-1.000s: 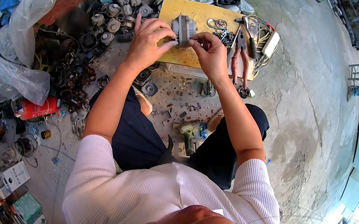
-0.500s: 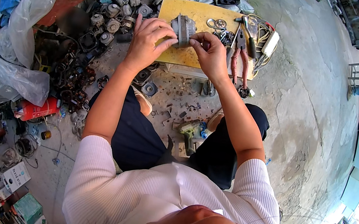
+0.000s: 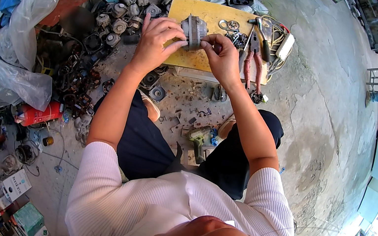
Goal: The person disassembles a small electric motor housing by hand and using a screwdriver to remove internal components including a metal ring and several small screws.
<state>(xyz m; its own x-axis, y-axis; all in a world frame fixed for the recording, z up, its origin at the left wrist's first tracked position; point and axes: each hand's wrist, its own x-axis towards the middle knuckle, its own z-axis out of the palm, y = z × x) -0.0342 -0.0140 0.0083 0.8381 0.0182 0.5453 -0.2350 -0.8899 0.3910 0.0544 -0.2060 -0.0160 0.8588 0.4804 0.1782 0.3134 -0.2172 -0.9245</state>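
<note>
Grey metal, dull and dusty, makes up the round motor [image 3: 193, 33], with a thick darker band around its middle. It sits on a flat yellow board [image 3: 218, 63] that has rubbed, dirty spots, between the two hands. The left hand [image 3: 156, 45] is at its left side, with fingers bent and the thumb near the low edge. The right hand [image 3: 222, 59] is at its right side, with curled fingers and the thumb tip close to the pointing finger. I cannot tell if either hand grips the motor or something small. To the right, flat shiny rings [image 3: 228, 25] lie near pliers [image 3: 254, 61] with long red handles. Lumpy old motors [image 3: 119, 25] fill a heap on the left, near a crinkly clear plastic sheet [image 3: 20, 42]. A green drill [image 3: 199, 142] is down between the legs.
</note>
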